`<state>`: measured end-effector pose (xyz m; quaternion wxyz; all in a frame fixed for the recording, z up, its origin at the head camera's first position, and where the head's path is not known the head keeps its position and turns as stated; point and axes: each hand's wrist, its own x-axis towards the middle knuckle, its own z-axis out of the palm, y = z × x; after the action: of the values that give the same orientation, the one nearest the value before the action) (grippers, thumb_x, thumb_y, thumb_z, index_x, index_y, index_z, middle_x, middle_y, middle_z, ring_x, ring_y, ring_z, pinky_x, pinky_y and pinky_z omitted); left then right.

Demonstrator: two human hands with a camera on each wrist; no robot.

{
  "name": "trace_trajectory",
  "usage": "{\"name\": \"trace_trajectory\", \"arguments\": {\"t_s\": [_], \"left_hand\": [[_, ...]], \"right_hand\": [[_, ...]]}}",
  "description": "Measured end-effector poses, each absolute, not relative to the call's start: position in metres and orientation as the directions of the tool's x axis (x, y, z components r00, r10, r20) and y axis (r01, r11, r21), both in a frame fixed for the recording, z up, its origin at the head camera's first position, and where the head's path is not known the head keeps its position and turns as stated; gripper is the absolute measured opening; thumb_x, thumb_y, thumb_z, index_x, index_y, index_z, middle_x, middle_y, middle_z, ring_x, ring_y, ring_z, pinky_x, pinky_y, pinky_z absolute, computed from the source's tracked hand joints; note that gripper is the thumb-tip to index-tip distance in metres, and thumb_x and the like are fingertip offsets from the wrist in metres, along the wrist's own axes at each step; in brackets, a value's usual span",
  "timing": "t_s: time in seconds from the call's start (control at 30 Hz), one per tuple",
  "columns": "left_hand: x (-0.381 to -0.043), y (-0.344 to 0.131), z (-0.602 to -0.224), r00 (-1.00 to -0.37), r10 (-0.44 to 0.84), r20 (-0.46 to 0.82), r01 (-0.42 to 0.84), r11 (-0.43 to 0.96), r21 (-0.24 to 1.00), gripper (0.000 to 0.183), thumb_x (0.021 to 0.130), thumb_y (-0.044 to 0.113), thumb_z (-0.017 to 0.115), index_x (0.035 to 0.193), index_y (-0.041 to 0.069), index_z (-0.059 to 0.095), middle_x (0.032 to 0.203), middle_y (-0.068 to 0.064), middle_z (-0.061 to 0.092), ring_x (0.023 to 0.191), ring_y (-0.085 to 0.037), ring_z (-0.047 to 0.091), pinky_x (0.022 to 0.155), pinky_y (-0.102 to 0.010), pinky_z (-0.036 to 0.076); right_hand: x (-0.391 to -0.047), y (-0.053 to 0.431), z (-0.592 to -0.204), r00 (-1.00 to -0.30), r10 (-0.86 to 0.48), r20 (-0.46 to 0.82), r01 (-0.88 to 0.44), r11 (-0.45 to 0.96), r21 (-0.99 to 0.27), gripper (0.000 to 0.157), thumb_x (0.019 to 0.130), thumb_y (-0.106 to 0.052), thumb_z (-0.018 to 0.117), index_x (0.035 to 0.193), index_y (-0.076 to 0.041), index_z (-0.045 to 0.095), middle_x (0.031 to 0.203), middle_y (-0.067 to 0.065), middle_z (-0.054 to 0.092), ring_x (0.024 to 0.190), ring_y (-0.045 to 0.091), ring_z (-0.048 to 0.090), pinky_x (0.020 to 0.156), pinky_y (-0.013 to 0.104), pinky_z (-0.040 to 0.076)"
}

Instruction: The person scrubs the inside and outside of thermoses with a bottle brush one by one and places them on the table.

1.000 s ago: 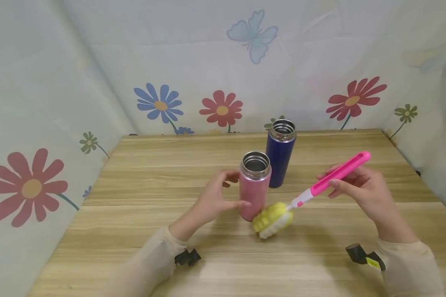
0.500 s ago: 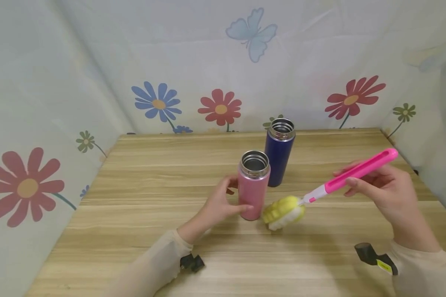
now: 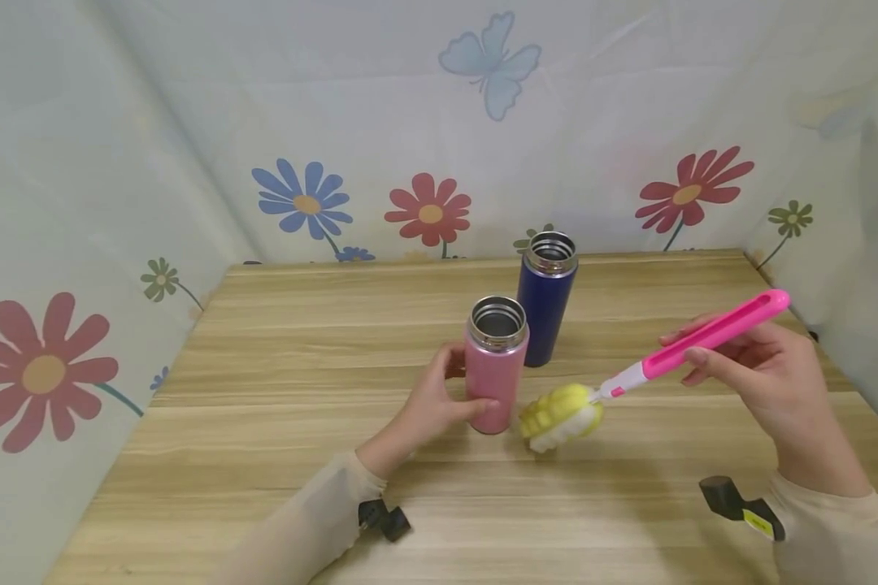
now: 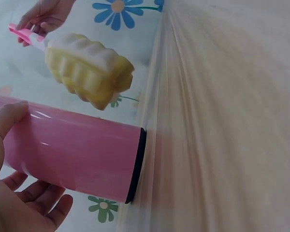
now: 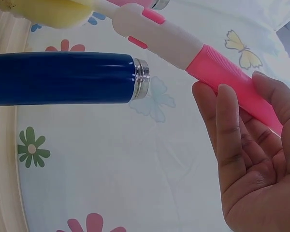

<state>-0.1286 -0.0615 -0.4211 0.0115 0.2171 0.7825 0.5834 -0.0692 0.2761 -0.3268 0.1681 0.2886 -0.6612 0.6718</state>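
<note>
An uncapped pink thermos bottle (image 3: 495,380) stands upright on the wooden table, its steel mouth facing up. My left hand (image 3: 432,398) holds it low down, thumb across the front and fingers round the far side; the left wrist view shows the thumb on the pink wall (image 4: 82,150). My right hand (image 3: 783,386) pinches the pink handle of a bottle brush (image 3: 717,333) between thumb and fingers. The brush slants down to the left, and its yellow-and-white sponge head (image 3: 565,413) hangs just right of the bottle's base.
A second, dark blue thermos bottle (image 3: 545,305) stands uncapped behind the pink one, also seen from the side in the right wrist view. A flower-printed cloth (image 3: 351,106) rises behind the table (image 3: 300,341) and along its sides.
My right hand has drawn the bottle brush to the right, its sponge head moving away from the pink bottle's base, then slowed. The left hand stays at the bottle, which has hardly shifted.
</note>
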Motion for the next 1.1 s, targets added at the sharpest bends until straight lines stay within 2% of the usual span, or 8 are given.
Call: {"name": "trace_trajectory", "arguments": {"t_s": [0.17, 0.3, 0.7, 0.83, 0.93, 1.1], "left_hand": [[-0.129, -0.062, -0.423, -0.903, 0.352, 0.246, 0.335, 0.220, 0.916, 0.070, 0.072, 0.010, 0.083, 0.130, 0.006, 0.045, 0.124, -0.012, 0.059, 0.115, -0.026, 0.057, 0.103, -0.046, 0.046], [-0.131, -0.063, -0.425, -0.900, 0.354, 0.256, 0.343, 0.209, 0.916, 0.069, 0.073, 0.010, 0.083, 0.131, 0.006, 0.044, 0.127, -0.013, 0.059, 0.118, -0.026, 0.057, 0.102, -0.041, 0.047], [-0.128, -0.061, -0.416, -0.918, 0.302, 0.258, 0.327, 0.206, 0.923, 0.067, 0.074, 0.012, 0.082, 0.130, 0.003, 0.046, 0.124, -0.013, 0.060, 0.113, -0.026, 0.058, 0.099, -0.040, 0.049], [-0.129, -0.061, -0.411, -0.924, 0.293, 0.245, 0.313, 0.214, 0.925, 0.066, 0.074, 0.017, 0.082, 0.130, 0.006, 0.047, 0.122, -0.011, 0.061, 0.111, -0.023, 0.059, 0.097, -0.041, 0.050], [-0.131, -0.061, -0.405, -0.932, 0.285, 0.226, 0.296, 0.233, 0.927, 0.066, 0.076, 0.020, 0.081, 0.130, 0.009, 0.046, 0.121, -0.010, 0.061, 0.109, -0.023, 0.059, 0.095, -0.041, 0.051], [-0.134, -0.061, -0.394, -0.954, 0.245, 0.175, 0.232, 0.229, 0.945, 0.064, 0.078, 0.023, 0.080, 0.129, 0.011, 0.044, 0.120, -0.014, 0.064, 0.104, -0.024, 0.063, 0.090, -0.039, 0.054]], "right_hand": [[-0.069, 0.276, -0.326, -0.804, -0.174, 0.569, -0.580, 0.015, -0.815, 0.030, 0.083, 0.024, 0.053, 0.108, 0.010, 0.062, 0.101, 0.004, 0.075, 0.065, 0.016, 0.070, 0.061, 0.022, 0.057], [-0.071, 0.277, -0.328, -0.796, -0.197, 0.572, -0.583, -0.002, -0.812, 0.029, 0.083, 0.024, 0.053, 0.108, 0.012, 0.061, 0.102, 0.004, 0.075, 0.065, 0.015, 0.070, 0.062, 0.020, 0.057], [-0.068, 0.274, -0.326, -0.810, -0.181, 0.558, -0.571, 0.023, -0.821, 0.032, 0.084, 0.023, 0.053, 0.110, 0.007, 0.062, 0.102, 0.002, 0.075, 0.067, 0.013, 0.071, 0.064, 0.019, 0.057], [-0.066, 0.273, -0.325, -0.808, -0.168, 0.565, -0.575, 0.017, -0.818, 0.032, 0.084, 0.023, 0.052, 0.109, 0.007, 0.062, 0.101, 0.003, 0.075, 0.069, 0.014, 0.072, 0.064, 0.021, 0.058], [-0.065, 0.272, -0.325, -0.793, -0.153, 0.590, -0.591, -0.044, -0.805, 0.032, 0.082, 0.027, 0.050, 0.109, 0.012, 0.061, 0.099, 0.007, 0.075, 0.071, 0.016, 0.072, 0.062, 0.024, 0.058], [-0.063, 0.272, -0.323, -0.792, -0.125, 0.597, -0.593, -0.074, -0.802, 0.031, 0.082, 0.027, 0.050, 0.108, 0.013, 0.061, 0.099, 0.009, 0.075, 0.073, 0.017, 0.073, 0.061, 0.025, 0.058]]}}
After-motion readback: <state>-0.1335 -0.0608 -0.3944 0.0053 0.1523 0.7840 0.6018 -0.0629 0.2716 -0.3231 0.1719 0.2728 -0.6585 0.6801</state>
